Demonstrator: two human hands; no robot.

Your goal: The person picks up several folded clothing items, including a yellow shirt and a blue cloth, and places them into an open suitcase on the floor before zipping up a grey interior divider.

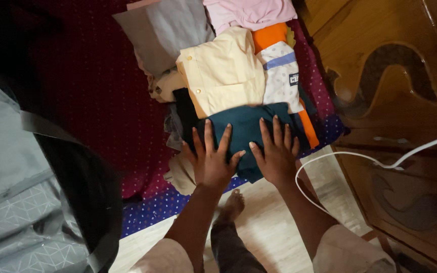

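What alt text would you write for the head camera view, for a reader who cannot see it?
Seen from above, a person's left hand and right hand press flat, fingers spread, on a dark teal folded garment at the edge of a maroon dotted bedspread. Behind it lie a pale yellow shirt and other folded clothes; a white cable loops past a carved wooden cabinet.
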